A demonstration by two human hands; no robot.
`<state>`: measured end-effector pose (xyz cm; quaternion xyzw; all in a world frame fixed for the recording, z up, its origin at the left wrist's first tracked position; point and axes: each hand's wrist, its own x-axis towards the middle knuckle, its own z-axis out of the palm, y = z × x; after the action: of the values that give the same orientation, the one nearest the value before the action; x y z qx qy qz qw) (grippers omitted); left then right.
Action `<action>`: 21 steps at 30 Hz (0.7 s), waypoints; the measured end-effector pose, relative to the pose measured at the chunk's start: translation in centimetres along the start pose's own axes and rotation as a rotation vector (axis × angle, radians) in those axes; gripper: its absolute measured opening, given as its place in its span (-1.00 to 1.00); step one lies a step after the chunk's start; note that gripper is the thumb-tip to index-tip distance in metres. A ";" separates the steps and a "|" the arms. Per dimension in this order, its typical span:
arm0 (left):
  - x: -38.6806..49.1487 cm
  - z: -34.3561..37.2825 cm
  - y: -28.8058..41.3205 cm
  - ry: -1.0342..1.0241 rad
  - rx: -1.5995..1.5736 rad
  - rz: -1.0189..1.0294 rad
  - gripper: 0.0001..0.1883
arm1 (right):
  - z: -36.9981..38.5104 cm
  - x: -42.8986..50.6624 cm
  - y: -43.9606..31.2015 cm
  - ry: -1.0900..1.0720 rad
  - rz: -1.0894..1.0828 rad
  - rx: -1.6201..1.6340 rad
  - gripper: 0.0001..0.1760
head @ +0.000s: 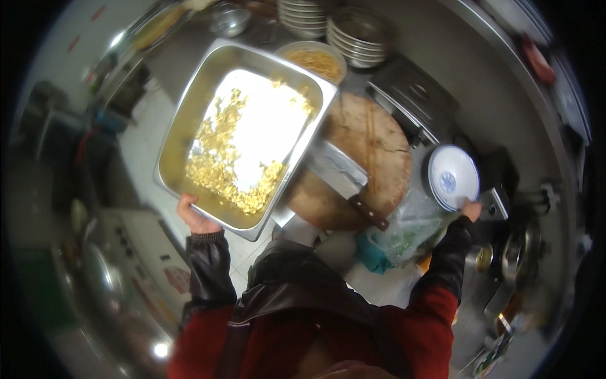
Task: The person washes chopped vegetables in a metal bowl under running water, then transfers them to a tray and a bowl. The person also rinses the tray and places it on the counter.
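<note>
My left hand (195, 216) grips the near left rim of a deep rectangular steel pan (185, 163), its thumb over the edge. Small yellow pieces (220, 158) lie scattered over the pan's floor, most of them along its left and near sides; glare hides part of the floor. At the right, my right hand (470, 209) has its fingers on the near rim of a white bowl (453, 177) with a blue pattern, which seems to be stacked in another. Between my hands, a cleaver (337, 169) with a riveted wooden handle lies on a round wooden chopping block (352, 113).
Behind the block stand a tub of yellow strips (316, 62), stacked bowls (358, 35) and a lidded steel container (416, 92). Clear plastic bags with something green (402, 237) lie between the block and my right arm. A panel with knobs (142, 251) is at the left.
</note>
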<state>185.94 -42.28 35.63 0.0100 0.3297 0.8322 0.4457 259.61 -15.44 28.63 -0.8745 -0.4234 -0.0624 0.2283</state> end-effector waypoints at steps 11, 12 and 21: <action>4.8 -2.3 -3.3 0.157 0.048 0.143 -0.44 | -4.5 -3.8 -5.4 0.010 -0.205 0.801 -0.76; 5.6 -2.7 -3.9 0.175 0.086 0.161 -0.38 | -4.4 -5.7 -8.7 -0.054 -0.217 0.857 -0.78; 9.7 -5.6 -6.6 0.226 -0.051 0.134 -0.31 | 13.4 -18.5 -29.4 -0.529 -0.497 0.973 -0.78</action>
<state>183.21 -35.50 24.81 -0.0730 0.3550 0.8641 0.3493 224.11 -6.79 21.32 -0.5304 -0.6374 0.3061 0.4676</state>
